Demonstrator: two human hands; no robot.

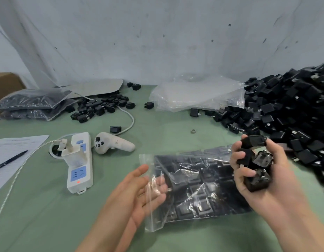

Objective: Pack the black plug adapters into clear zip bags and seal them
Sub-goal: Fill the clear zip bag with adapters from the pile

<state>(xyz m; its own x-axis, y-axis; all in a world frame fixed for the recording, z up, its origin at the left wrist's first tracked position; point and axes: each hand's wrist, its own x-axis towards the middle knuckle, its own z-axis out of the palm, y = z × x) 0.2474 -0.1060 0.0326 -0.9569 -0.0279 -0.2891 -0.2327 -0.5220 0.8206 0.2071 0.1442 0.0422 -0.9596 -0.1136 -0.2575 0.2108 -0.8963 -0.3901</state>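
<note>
- Several small black square plastic plug adapters [256, 180] sit bunched in my right hand [283, 182], fingers and thumb curled round them, just above the right end of the clear plastic zip bag [190, 190].
- That bag lies flat on the green worktop [48, 215], already mostly lined with adapters, its mouth pointing left toward my left hand [137, 195].
- My left hand is spread with its fingers straight, and the fingertips show through the clear film at the mouth, touching it. I cannot tell whether they lie inside the opening or under the flap.
- To do this step well, I judge the mouth needs lifting wide first. Then the handful can come round to that end and slide in flat, a few at a time, so the adapters lie in rows rather than heaping.
- The zip strip should be left bare of adapters, or it probably won't press shut.
- The big heap of loose black adapters [294, 115] lies near on the right for the next handful.
</note>
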